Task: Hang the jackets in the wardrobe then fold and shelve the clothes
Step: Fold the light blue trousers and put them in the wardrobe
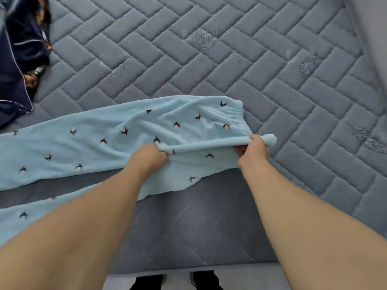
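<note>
Both hands grip a pair of light blue trousers (117, 141) printed with small dark penguin figures. The left hand (147, 156) is curled into a closed grip, its fingers bunched round a raised fold of the cloth near the middle of the seat. The right hand (252, 149) pinches the same fold by the elastic waistband (240, 120), fingers curled over the top and thumb hidden beneath. Between the two grips the fold is stretched into a taut ridge, lifted slightly off the rest of the cloth.

The trousers lie spread on a bed (230, 65) covered with a grey quilted pad, waist to the right, legs running off the left edge of view, and the near hem hanging over the front of the mattress. Both forearms are bare and reach forward and down. A dark navy garment (18, 59) lies bunched at the far left of the bed, apart from the trousers.
</note>
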Tool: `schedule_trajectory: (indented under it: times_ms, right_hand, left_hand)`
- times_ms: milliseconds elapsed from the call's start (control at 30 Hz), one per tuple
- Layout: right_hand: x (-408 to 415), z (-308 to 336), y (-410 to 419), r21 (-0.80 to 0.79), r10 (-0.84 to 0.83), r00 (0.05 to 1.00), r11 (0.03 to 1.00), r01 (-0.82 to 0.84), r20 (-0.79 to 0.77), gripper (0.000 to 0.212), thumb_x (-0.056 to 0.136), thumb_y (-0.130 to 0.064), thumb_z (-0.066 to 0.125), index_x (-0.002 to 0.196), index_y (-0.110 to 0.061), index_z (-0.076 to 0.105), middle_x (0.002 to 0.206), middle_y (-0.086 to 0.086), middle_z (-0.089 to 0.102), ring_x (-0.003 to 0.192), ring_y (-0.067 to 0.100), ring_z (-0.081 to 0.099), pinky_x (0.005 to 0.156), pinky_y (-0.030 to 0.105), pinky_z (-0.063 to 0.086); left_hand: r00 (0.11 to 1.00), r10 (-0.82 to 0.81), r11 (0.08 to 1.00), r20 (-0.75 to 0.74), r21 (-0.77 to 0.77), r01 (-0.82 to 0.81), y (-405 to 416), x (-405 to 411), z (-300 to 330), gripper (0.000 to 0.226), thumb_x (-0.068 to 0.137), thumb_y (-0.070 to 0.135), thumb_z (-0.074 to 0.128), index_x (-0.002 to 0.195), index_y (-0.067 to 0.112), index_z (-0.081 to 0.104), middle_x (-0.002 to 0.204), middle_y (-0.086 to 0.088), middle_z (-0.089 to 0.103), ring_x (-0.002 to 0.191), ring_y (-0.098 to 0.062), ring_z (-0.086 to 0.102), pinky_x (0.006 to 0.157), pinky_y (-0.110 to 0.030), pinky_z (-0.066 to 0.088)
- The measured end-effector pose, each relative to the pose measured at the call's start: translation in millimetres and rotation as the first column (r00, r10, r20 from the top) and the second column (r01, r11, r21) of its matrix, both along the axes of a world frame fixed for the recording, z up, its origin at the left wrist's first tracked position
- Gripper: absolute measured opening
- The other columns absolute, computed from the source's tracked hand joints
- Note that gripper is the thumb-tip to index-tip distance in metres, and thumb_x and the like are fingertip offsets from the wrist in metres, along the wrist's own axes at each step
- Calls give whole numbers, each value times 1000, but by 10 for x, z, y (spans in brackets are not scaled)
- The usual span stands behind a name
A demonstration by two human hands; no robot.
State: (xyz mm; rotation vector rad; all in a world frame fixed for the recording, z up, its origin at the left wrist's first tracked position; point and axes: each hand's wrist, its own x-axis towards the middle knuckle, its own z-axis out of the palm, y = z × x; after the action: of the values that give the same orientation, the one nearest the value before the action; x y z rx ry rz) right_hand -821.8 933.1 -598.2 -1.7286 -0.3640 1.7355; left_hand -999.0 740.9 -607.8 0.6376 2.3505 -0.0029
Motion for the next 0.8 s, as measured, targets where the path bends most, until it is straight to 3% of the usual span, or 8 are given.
schedule_trajectory:
  times_ms: [200, 233, 300, 333, 367, 433, 533, 800]
  right_hand:
    - [-1078, -467, 654, 211, 238, 942, 934, -289, 238, 16, 95, -30, 55, 108, -22, 51, 91, -2, 61, 91, 21, 60, 84, 34, 50]
    - [-1211, -667, 754, 210, 357, 857, 867, -452, 372, 24, 95, -38, 54, 111, -20, 51, 96, 0, 61, 95, 24, 57, 87, 34, 47]
    - [-1385, -1127, 846, 29, 511, 414, 603, -797, 754, 51, 95, -52, 46, 134, -20, 45, 131, 5, 54, 121, 28, 49, 106, 39, 34]
    - [-1431, -1359, 827, -53, 455, 202, 487, -872, 867, 61, 96, -53, 42, 146, -20, 35, 147, 6, 41, 136, 28, 36, 115, 40, 22]
    - [-1463, -1556, 775, -74, 361, 87, 410, -909, 929, 66, 97, -52, 39, 152, -19, 26, 156, 7, 28, 144, 28, 23, 118, 41, 9]
    - [-1501, -1849, 661, -13, 162, 50, 368, -930, 986, 68, 97, -48, 37, 155, -18, 19, 160, 9, 19, 147, 28, 13, 119, 42, -2]
    - [-1539, -2037, 621, 85, -17, 85, 391, -916, 996, 68, 93, -44, 39, 154, -16, 27, 157, 11, 28, 146, 31, 21, 119, 45, 3]
    - [-1566, -2080, 633, 23, -54, 0, 423, -906, 999, 68, 92, -43, 41, 153, -16, 29, 156, 9, 31, 145, 29, 24, 120, 47, 10]
  left_hand:
    - [875, -95, 966, -474, 168, 196, 797, -1221, -273, 26, 89, 44, 48, 87, 18, 46, 102, -15, 66, 96, -36, 61, 66, -36, 35]
    - [849, -149, 954, -507, 152, 258, 937, -1398, -415, 26, 91, 43, 48, 90, 18, 48, 105, -16, 66, 98, -37, 61, 68, -38, 37]
    - [820, -237, 941, -521, 86, 327, 1150, -1669, -793, 32, 95, 46, 46, 103, 16, 56, 115, -17, 61, 108, -37, 56, 83, -43, 39]
    - [834, -246, 949, -494, 53, 311, 1200, -1739, -1008, 37, 97, 47, 43, 112, 17, 57, 121, -16, 57, 114, -37, 50, 92, -45, 36]
    - [859, -211, 964, -467, 47, 263, 1215, -1754, -1230, 39, 99, 49, 40, 118, 18, 55, 125, -15, 52, 118, -36, 45, 97, -47, 32]
    - [872, -68, 983, -485, 118, 142, 1165, -1678, -1606, 39, 100, 48, 35, 119, 18, 52, 127, -14, 48, 119, -35, 40, 100, -48, 26]
    - [780, 4, 965, -626, 207, 161, 1091, -1596, -1859, 34, 97, 43, 38, 106, 15, 55, 114, -14, 52, 106, -35, 45, 96, -47, 27]
    - [771, -255, 843, -583, 256, 472, 1293, -1980, -1805, 35, 97, 30, 36, 74, 9, 52, 72, -14, 59, 63, -35, 54, 57, -39, 32]
